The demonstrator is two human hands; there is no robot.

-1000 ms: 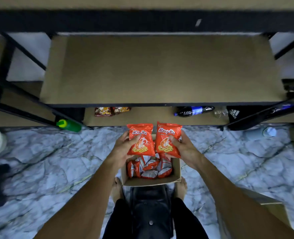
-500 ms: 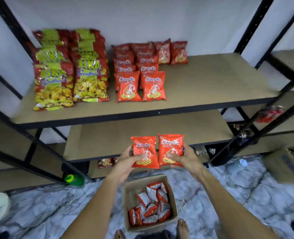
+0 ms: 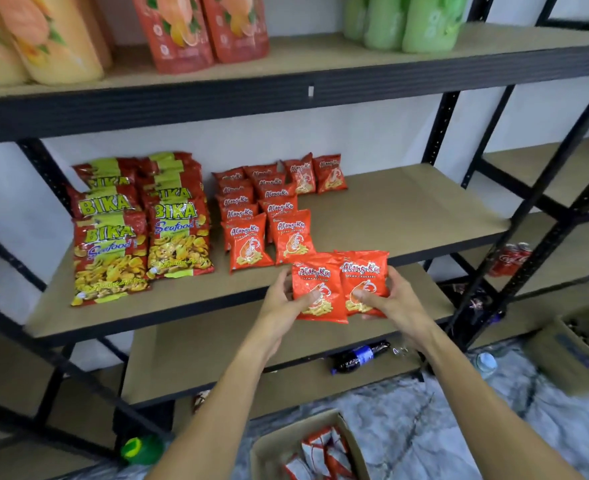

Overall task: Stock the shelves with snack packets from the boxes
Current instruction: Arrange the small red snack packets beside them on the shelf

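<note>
Placement step: left hand [image 3: 281, 304] fingers pinch one orange-red foil cracker packet [image 3: 315, 292], right hand [image 3: 398, 306] pinches its twin packet [image 3: 367, 275], just off the brown board shelf [image 3: 407, 216] edge. Next, probably: set both beside the matching row [image 3: 269, 220].

held prawn-cracker packets [image 3: 317, 289]: 2 | shelved prawn-cracker packets [image 3: 250, 244]: roughly 12 | BIKA stacks [image 3: 179, 237]: 2 | boxes [image 3: 269, 453]: 2

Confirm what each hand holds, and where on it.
Left hand pinches one orange packet by its lower left edge; right hand pinches a second orange packet by its lower right edge.
</note>
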